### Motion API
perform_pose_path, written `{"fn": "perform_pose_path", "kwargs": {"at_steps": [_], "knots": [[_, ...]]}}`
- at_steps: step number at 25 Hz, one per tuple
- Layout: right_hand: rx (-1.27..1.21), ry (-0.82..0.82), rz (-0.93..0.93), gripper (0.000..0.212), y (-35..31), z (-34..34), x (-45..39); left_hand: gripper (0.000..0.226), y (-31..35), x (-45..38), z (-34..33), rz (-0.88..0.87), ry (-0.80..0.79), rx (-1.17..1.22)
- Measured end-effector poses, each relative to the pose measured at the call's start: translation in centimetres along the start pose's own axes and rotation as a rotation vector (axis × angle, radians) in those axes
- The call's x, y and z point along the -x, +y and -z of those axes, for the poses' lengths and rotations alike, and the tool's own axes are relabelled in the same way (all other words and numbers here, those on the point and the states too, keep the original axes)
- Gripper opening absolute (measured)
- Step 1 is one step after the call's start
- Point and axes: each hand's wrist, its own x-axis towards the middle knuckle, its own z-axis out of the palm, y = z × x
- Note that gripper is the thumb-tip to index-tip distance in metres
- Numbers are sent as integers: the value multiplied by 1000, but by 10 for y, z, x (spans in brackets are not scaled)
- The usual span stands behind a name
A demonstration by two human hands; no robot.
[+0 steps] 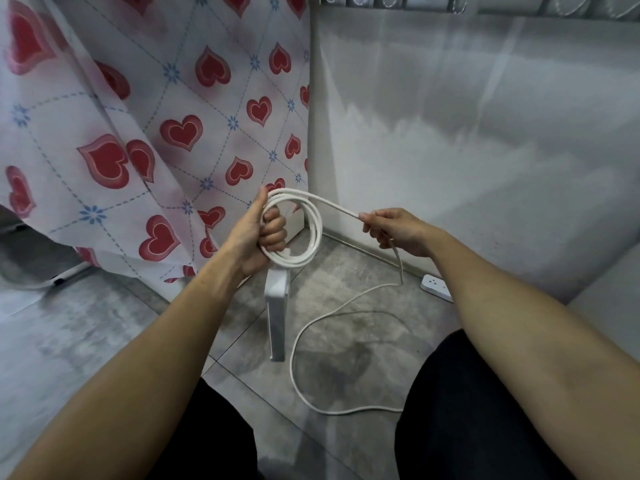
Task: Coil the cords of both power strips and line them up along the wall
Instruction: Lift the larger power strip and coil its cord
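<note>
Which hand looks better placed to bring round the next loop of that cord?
The right hand. It already pinches the loose cord trailing to the floor, so it can feed the next turn. The left hand is busy gripping the finished coil.

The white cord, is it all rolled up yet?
Not yet. The left hand holds a few loops of cord, but the rest trails loose across the floor.

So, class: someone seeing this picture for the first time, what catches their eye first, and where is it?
Probably the white cord coil at centre, gripped by the left hand, with the right hand pinching the loose cord beside it. Then the red-heart curtain filling the upper left, and the white power strip hanging below the coil.
</note>
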Motion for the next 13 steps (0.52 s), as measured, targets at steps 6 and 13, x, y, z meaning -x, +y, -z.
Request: {"fn": "perform_pose_path", "kwargs": {"at_steps": [6,13], "knots": [[113,-64,-177,29,25,15,8,57,8,-6,14,-122,169,239],[528,-277,-57,27,0,-2,1,56,8,-12,13,-223,336,290]]}}
